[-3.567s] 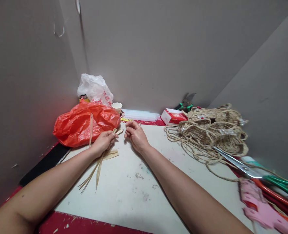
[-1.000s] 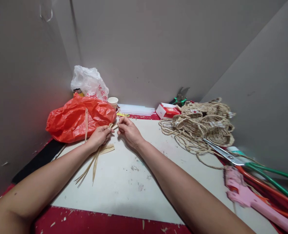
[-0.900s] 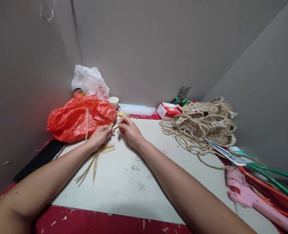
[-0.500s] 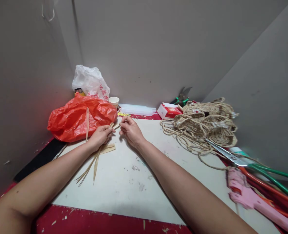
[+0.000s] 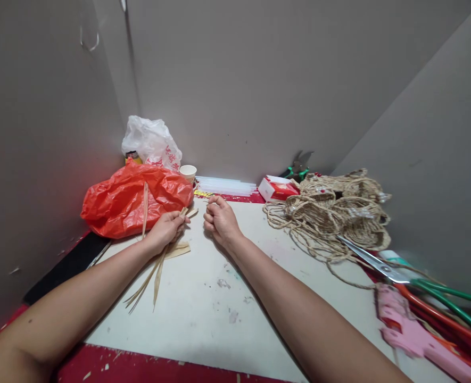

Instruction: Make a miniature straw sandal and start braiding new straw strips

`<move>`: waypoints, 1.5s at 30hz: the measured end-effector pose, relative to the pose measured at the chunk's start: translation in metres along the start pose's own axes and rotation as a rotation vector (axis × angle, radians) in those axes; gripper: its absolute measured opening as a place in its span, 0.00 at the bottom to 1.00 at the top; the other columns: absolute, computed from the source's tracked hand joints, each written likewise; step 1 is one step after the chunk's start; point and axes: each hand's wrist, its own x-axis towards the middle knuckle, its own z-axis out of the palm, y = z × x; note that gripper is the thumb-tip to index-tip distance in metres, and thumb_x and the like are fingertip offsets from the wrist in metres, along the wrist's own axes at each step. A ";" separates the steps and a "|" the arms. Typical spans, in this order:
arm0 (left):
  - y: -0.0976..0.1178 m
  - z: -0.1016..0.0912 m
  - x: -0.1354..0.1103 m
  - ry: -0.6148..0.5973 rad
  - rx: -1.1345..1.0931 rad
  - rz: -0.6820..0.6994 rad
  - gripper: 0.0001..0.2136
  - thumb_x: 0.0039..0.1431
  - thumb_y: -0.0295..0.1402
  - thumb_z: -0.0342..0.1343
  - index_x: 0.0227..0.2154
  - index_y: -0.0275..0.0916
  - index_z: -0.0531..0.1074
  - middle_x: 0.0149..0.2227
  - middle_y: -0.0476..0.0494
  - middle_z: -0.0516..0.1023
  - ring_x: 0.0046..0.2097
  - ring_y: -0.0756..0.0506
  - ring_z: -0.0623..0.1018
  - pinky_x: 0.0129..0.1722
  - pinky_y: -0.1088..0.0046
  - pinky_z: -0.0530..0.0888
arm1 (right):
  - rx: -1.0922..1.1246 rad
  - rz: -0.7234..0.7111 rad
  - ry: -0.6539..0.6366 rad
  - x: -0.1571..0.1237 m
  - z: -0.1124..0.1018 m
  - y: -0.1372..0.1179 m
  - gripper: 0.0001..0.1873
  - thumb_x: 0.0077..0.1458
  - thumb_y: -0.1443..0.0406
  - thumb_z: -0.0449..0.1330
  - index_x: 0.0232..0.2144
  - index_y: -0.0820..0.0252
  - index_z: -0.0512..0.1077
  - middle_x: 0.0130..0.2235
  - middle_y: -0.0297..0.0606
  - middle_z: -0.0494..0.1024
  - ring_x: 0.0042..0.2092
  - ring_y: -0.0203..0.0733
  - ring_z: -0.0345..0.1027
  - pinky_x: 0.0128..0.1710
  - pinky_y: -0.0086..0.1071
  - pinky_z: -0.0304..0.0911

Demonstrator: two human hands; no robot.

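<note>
My left hand (image 5: 166, 231) is closed around several flat, dry, tan plant-leaf strips (image 5: 157, 284). Short ends of the strips poke out beyond its fingertips, and the long tails hang down over the white board (image 5: 203, 314). My right hand (image 5: 222, 221) is a little to the right, apart from the strips, with its fingers curled and pressed together. Whatever is between those fingertips, if anything, is too small to make out. A wider tan strip lies on the board below my left hand. Another narrow strip stands upright against the orange plastic bag (image 5: 115, 205).
Bundles of twisted straw cord (image 5: 339, 210) lie at the right, with large scissors (image 5: 382, 266) and a pink glue gun (image 5: 403, 324) nearer me. At the back are a paper cup (image 5: 188, 173), clear glue sticks (image 5: 225, 186), a red-and-white box (image 5: 277, 189) and green-handled pliers (image 5: 298, 169).
My right hand has moved right, away from the strips in my left hand, and its fingers have curled in tighter. My left hand keeps its grip. The whole view has shifted slightly.
</note>
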 end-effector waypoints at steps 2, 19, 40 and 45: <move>-0.001 0.000 0.001 -0.001 -0.002 -0.001 0.09 0.63 0.32 0.50 0.28 0.35 0.68 0.14 0.59 0.54 0.14 0.57 0.50 0.14 0.81 0.46 | -0.002 0.013 -0.006 0.000 0.000 0.000 0.15 0.38 0.69 0.55 0.32 0.54 0.58 0.16 0.17 0.51 0.16 0.26 0.37 0.13 0.20 0.35; -0.003 0.001 -0.001 0.009 -0.124 0.104 0.09 0.59 0.36 0.55 0.29 0.36 0.68 0.15 0.58 0.55 0.14 0.57 0.52 0.15 0.79 0.47 | -0.018 0.115 -0.203 -0.001 -0.006 0.003 0.21 0.37 0.60 0.73 0.25 0.60 0.64 0.16 0.19 0.51 0.18 0.23 0.38 0.16 0.21 0.42; -0.005 0.007 -0.006 -0.062 -0.127 0.281 0.16 0.52 0.46 0.61 0.28 0.39 0.64 0.17 0.59 0.58 0.17 0.56 0.53 0.17 0.79 0.50 | -0.216 0.223 -0.491 -0.007 -0.006 0.011 0.27 0.47 0.48 0.66 0.21 0.60 0.58 0.16 0.21 0.50 0.16 0.24 0.40 0.14 0.21 0.45; -0.005 0.006 -0.005 -0.029 0.056 0.491 0.15 0.56 0.46 0.58 0.28 0.37 0.68 0.21 0.56 0.62 0.22 0.55 0.59 0.22 0.78 0.58 | -0.193 0.325 -0.525 -0.006 -0.007 0.008 0.29 0.46 0.46 0.66 0.22 0.59 0.56 0.16 0.22 0.53 0.16 0.24 0.42 0.13 0.20 0.45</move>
